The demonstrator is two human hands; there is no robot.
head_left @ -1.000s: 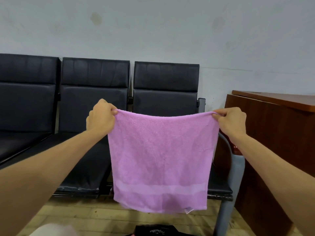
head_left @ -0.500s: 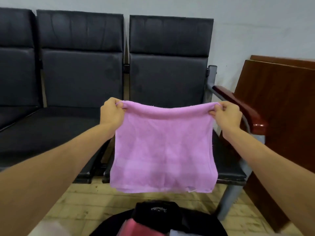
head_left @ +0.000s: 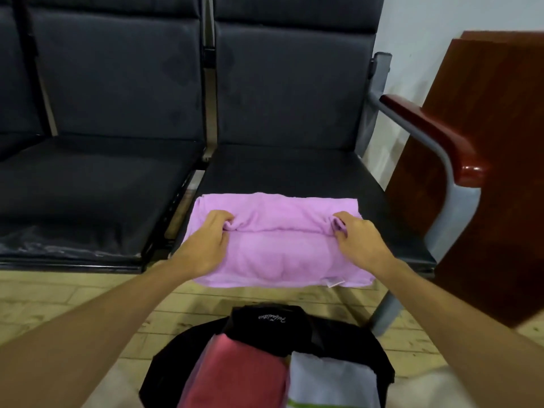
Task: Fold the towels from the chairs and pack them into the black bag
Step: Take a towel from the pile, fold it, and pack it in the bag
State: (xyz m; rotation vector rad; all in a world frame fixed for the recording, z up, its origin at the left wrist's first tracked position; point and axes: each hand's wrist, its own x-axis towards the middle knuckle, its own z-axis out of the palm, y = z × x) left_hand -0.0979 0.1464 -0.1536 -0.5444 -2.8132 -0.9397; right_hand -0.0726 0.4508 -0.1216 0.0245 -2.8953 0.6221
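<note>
The towel [head_left: 276, 254], lilac, lies across the front edge of the right chair [head_left: 294, 169], its near hem hanging just over that edge. A fold runs across its middle. The left hand [head_left: 206, 245] pinches the fold's left end, fingers curled into the cloth, and the right hand [head_left: 359, 242] pinches the right end the same way. On the floor [head_left: 59, 295] before the chair stands the open bag [head_left: 265, 319], holding a red towel [head_left: 244, 372] and, beside it, a white towel [head_left: 329, 378].

Pale wall [head_left: 418, 25], yellowish brick floor [head_left: 59, 298] — reddish-brown wooden cabinet [head_left: 488, 136] at right.
</note>
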